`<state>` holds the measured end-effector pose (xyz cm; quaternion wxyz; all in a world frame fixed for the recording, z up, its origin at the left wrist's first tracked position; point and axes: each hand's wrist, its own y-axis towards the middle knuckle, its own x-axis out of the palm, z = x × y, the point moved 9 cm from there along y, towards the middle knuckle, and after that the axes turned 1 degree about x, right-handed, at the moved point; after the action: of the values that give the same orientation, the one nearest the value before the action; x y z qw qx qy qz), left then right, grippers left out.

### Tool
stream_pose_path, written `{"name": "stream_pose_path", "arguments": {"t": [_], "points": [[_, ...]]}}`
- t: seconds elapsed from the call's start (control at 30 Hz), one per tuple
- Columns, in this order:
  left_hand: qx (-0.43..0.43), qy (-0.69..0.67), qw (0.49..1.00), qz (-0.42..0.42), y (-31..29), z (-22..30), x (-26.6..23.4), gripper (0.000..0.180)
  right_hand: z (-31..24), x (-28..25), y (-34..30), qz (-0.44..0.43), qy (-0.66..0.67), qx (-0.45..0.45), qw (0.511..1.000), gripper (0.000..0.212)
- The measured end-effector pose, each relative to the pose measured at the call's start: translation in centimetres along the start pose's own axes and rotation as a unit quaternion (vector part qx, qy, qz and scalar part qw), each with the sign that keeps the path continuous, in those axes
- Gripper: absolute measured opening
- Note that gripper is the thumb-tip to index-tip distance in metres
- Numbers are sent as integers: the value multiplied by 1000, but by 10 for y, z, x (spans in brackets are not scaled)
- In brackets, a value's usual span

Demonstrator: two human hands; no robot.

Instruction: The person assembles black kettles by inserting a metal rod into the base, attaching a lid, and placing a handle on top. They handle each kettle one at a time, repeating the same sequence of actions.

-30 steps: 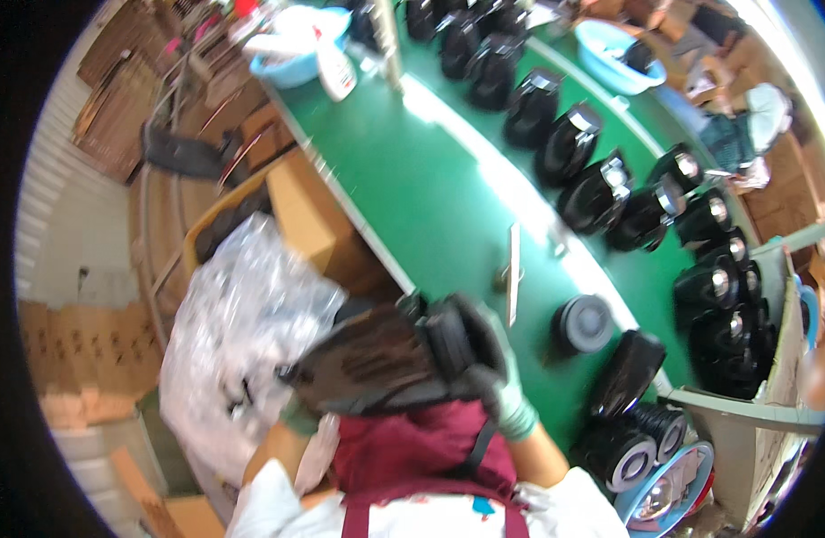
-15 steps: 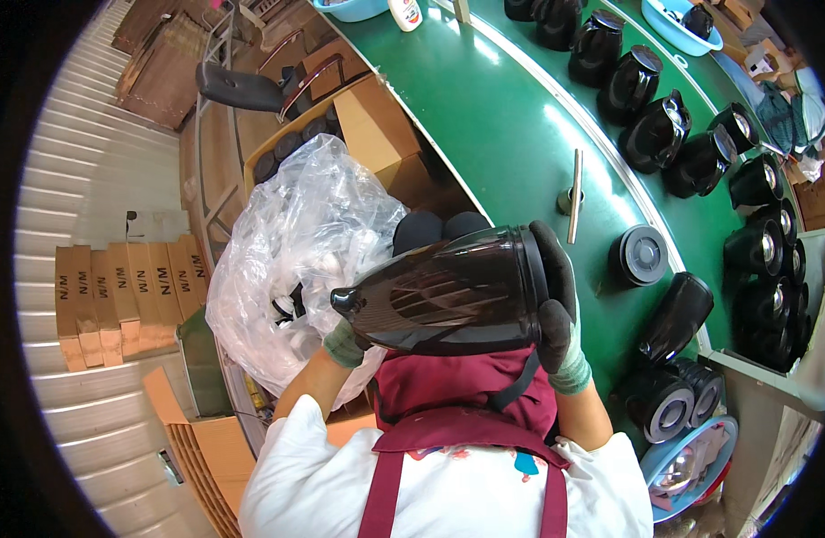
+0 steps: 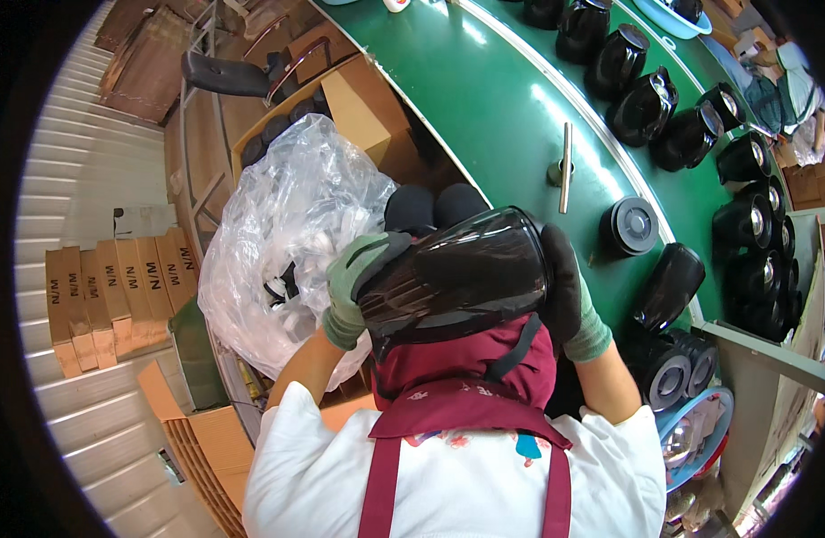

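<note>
A glossy black jug body (image 3: 462,282) lies on its side in front of my chest, held between both hands. My left hand (image 3: 366,273), in a green glove with a dark palm, wraps round its left end and hides part of it. My right hand (image 3: 569,291), gloved alike, presses its dark palm and fingers against the right end. Two black rounded things (image 3: 433,208) show just beyond the jug body. To the right on the green table (image 3: 511,117) sit a round black base (image 3: 632,226) and another black jug body (image 3: 671,285) lying tilted.
A clear plastic bag (image 3: 296,197) with white pieces bulges at my left, beside an open carton (image 3: 357,117). A metal bar (image 3: 567,169) stands up from the table. Several black jugs (image 3: 644,106) line the far right. A blue basin (image 3: 723,421) sits near right; flat cartons (image 3: 125,287) stand left.
The jug body has turned in my hands; its spout tip no longer shows at the left. My left hand has come up over that end. My right hand has shifted round the other end.
</note>
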<state>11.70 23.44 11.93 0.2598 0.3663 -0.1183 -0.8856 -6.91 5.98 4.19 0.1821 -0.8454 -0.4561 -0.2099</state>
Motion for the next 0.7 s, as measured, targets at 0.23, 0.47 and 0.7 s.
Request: {"name": "stream_pose_path", "arguments": {"t": [0.23, 0.47, 0.7], "points": [[-255, -439, 858, -84, -51, -88, 50, 47, -3, 8, -5, 60, -86, -27, 994, 67], [-457, -679, 565, -107, -137, -154, 127, 54, -59, 56, -16, -112, -364, -278, 882, 95], [-288, -657, 687, -116, -59, -97, 73, 52, -35, 25, 4, -23, -264, -70, 962, 95]]}}
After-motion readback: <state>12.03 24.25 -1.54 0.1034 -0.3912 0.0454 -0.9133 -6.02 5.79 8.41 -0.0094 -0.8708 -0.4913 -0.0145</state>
